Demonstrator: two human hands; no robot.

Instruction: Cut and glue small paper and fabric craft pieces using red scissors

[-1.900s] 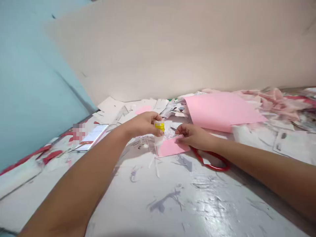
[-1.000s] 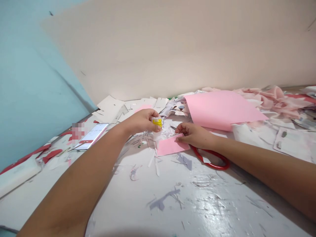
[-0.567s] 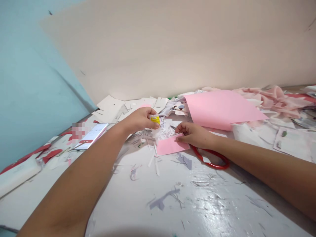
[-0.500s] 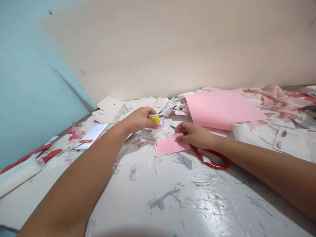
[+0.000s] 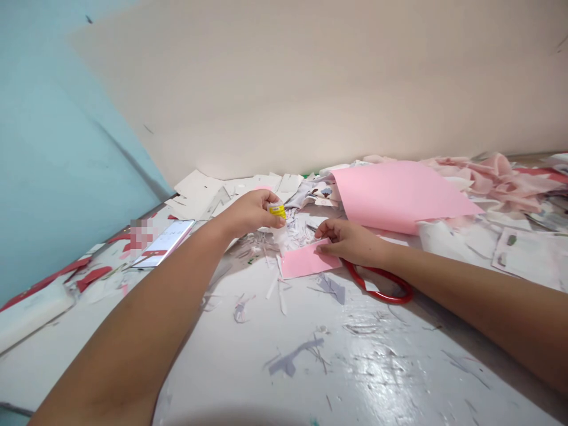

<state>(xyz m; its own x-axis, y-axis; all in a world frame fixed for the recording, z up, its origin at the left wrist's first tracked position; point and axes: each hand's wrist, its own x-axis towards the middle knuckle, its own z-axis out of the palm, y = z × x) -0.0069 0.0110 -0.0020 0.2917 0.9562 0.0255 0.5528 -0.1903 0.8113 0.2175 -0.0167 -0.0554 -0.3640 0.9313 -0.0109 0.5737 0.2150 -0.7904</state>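
My left hand (image 5: 256, 212) is closed around a small glue bottle (image 5: 277, 212) with a yellow label. The bottle is tipped nozzle down, its lower end at the left edge of a small pink paper piece (image 5: 306, 261). Between the thumb and fingers of my right hand (image 5: 346, 241) is the upper right part of that paper. Red-handled scissors (image 5: 393, 290) lie partly under my right hand and wrist, their blades hidden.
A large curled pink sheet (image 5: 403, 195) lies at the back right. Shredded paper scraps (image 5: 302, 228) pile up behind my hands. A phone (image 5: 166, 242) with a lit screen rests at the left. Pale pink cloth (image 5: 497, 177) is bunched at the far right.
My left hand and the bottle have shifted very slightly to the left. The right hand and the pink paper stay in place.
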